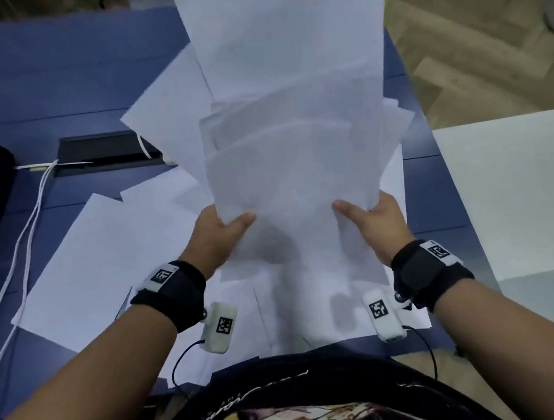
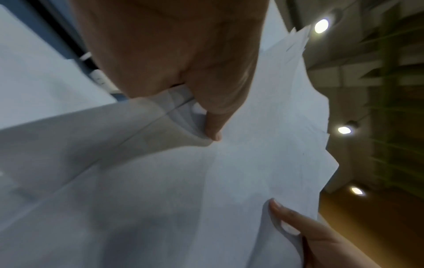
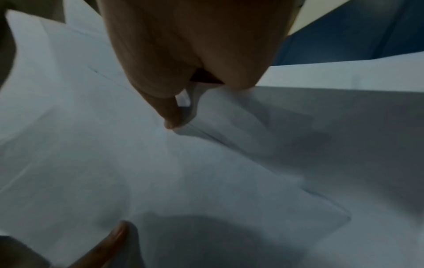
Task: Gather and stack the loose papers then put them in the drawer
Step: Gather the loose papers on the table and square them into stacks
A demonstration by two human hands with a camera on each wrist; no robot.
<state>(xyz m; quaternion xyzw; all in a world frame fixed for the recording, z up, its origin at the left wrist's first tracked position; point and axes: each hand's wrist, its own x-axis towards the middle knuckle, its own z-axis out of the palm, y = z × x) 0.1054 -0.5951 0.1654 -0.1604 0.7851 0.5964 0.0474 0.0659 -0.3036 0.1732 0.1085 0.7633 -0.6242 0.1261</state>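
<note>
Blue tabletop [image 1: 50,79] spreads under everything, with loose white sheets [image 1: 102,255] lying scattered across its near part. Above them a bundle of papers [image 1: 293,122] is held raised and tilted away from the person, its far edges fanned unevenly. The left hand [image 1: 218,236] grips the bundle's near left edge, thumb on top and fingers beneath; the right hand [image 1: 377,221] pinches the near right edge the same way. A black recessed cable box [image 1: 105,152] sits to the left, and a white cable [image 1: 24,229] runs from it toward the near edge.
</note>
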